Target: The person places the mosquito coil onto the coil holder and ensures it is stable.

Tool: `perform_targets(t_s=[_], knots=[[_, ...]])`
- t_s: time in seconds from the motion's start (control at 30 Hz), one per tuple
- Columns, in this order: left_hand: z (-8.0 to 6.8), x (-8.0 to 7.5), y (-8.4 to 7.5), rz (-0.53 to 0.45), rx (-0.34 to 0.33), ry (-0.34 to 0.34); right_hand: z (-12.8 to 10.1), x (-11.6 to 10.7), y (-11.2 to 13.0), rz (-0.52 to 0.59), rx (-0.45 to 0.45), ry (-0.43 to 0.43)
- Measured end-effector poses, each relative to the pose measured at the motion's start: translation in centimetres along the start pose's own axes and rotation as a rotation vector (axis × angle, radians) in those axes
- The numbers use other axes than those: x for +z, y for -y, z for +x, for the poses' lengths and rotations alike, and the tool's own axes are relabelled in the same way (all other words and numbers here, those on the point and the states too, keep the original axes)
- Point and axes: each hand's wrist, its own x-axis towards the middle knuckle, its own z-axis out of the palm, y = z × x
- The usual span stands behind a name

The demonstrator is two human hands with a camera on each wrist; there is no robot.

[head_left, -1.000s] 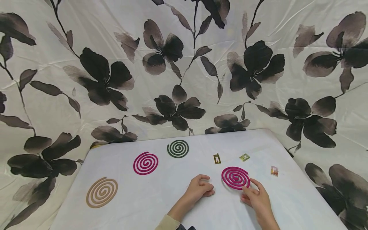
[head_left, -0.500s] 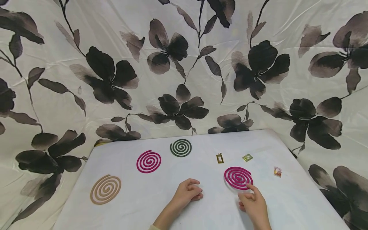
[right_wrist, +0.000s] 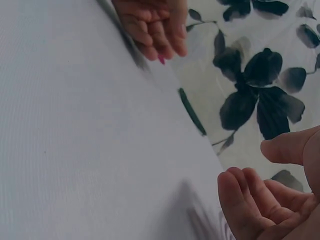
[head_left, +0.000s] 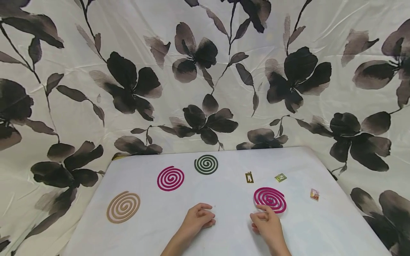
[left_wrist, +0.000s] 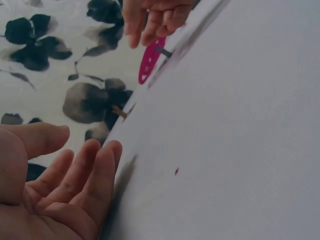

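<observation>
A pink mosquito coil (head_left: 271, 200) sits raised above the table on a small stand (left_wrist: 164, 51); the left wrist view shows it tilted, with a shadow beneath. My right hand (head_left: 267, 221) is by its near left side, index finger overlapping the rim in the head view. Nothing lies between that hand's thumb and bent fingers. My left hand (head_left: 198, 218) hovers over the middle of the table, fingers loosely bent, holding nothing. A second pink coil (head_left: 171, 179), a green coil (head_left: 206, 164) and a tan coil (head_left: 124, 207) lie flat farther left.
Behind the raised coil are a gold metal stand (head_left: 249, 177), a greenish-gold one (head_left: 280, 177) and a shiny reddish one (head_left: 314, 194). The white table (head_left: 224, 238) ends at the back against a floral cloth (head_left: 198, 81).
My right hand has come off the raised coil's right edge and slid left to its near left side. My left hand has drawn back to the left. The view has turned slightly left.
</observation>
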Motion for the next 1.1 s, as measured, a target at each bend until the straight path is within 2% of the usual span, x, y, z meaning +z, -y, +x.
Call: perform_targets(t_s=[0.27, 0.37, 0.7, 0.87, 1.1], knots=[[-0.7, -1.5, 0.1, 0.051, -0.016, -0.031, 0.2, 1.1, 0.1, -0.005, -0.025, 0.081], [-1.2, -2.6, 0.1, 0.052, -0.026, -0.047, 0.3, 1.7, 0.2, -0.005, -0.028, 0.115], [-3.9, -7.9, -1.0, 0.061, 0.002, -0.155, 0.4, 5.3, 1.4, -0.029, -0.129, 0.257], [-5.0, -10.5, -2.0, 0.069, 0.011, -0.246, 0.8, 7.7, 2.1, -0.039, -0.182, 0.338], [-6.9, -14.1, -3.8, 0.186, -0.009, -0.367, 0.8, 10.4, 2.6, -0.04, -0.176, 0.426]])
